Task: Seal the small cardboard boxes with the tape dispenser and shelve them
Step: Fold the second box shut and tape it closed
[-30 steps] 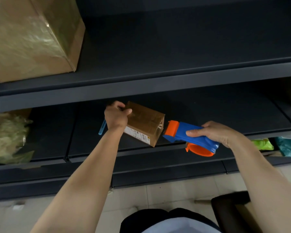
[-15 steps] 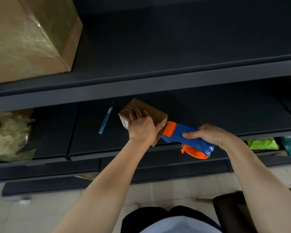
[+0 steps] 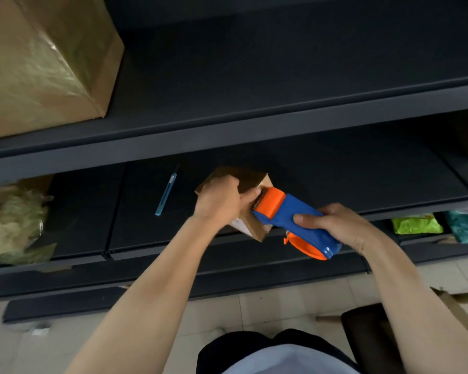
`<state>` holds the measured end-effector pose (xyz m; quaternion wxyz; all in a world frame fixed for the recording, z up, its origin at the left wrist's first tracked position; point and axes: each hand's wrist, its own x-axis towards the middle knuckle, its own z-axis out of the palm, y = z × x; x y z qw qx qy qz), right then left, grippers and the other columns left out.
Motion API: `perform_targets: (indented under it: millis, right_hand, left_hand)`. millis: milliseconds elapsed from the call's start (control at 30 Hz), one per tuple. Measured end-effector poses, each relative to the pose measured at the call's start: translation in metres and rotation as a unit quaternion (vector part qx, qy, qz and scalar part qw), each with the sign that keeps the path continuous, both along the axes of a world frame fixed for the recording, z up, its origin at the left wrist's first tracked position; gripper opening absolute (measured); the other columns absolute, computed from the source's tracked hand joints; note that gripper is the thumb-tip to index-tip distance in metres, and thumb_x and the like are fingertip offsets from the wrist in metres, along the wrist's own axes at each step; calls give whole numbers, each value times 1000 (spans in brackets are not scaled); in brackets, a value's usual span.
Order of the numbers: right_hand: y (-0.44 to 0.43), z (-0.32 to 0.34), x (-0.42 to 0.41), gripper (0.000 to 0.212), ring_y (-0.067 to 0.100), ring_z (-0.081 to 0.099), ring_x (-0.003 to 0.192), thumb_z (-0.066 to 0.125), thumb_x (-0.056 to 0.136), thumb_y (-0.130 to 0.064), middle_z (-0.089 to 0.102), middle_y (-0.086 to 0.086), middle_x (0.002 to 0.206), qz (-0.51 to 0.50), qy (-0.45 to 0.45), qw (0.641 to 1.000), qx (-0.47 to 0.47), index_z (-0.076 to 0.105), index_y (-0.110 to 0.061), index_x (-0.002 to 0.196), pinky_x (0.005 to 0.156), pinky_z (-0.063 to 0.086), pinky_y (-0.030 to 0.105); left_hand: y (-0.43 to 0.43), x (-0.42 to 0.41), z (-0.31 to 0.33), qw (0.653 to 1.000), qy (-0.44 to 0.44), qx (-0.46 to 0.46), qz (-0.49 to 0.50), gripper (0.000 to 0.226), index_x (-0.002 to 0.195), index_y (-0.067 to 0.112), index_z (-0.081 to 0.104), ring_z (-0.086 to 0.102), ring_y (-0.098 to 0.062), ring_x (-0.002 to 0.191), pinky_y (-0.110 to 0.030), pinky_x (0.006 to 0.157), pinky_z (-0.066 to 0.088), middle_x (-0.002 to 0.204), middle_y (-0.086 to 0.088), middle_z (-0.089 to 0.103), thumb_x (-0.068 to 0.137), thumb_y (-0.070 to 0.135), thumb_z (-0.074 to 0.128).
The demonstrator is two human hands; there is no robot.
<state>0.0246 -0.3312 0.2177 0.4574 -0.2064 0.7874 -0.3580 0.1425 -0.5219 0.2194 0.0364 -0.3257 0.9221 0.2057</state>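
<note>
A second ago the left hand [image 3: 219, 201] held the box [image 3: 250, 180] by its far left end, with the dispenser [image 3: 291, 221] just beside the other end and not touching. Since then that hand has slid over the top, fingers curled round the box and thumb out toward the orange head, which now sits against the top face. The right hand [image 3: 337, 225] is wrapped round the blue handle. The box is tilted over the front edge of the middle shelf [image 3: 349, 184]; I can't tell whether it rests there. I'd say the tape pull is just starting, with shelving to come.
</note>
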Motion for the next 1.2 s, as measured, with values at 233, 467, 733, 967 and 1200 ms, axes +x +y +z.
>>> perform_targets:
  millis: [233,467,733,967,1200]
  right_hand:
    - [-9,37,11,74,21,66,62,70,52,-67,72,8,71,-17,44,999,-4,70,-1,86,64,48,30]
    - [-41,45,22,56,17,64,61,69,72,-62,69,4,70,-32,58,998,18,67,-8,84,60,45,28]
    - [-57,47,30,63,18,62,62,67,71,-68,66,6,75,-62,101,992,34,63,-8,88,64,47,30]
    - [43,41,30,34,10,65,47,75,68,-44,69,1,53,-107,-5,994,29,71,-11,64,51,46,15]
    - [34,-13,42,41,11,68,53,75,73,-48,73,4,63,-135,-45,989,50,75,-7,69,52,45,15]
  left_hand:
    - [-23,11,18,974,58,218,2,47,91,5,68,62,-22,71,-30,67,42,80,-15,66,96,47,45]
    - [-36,1,-4,953,113,262,103,54,98,13,68,60,-11,79,-23,65,41,88,-2,67,89,61,44]
    - [-59,-16,-14,957,142,219,125,47,77,7,65,60,-12,71,-21,56,38,73,-2,63,91,50,53]
    - [-68,-24,-15,973,130,168,93,53,79,3,67,56,-11,64,-21,53,39,72,-3,62,89,54,54]
    - [-60,-24,-13,977,155,129,75,44,96,8,65,60,-14,83,-24,66,43,89,0,64,89,50,56]
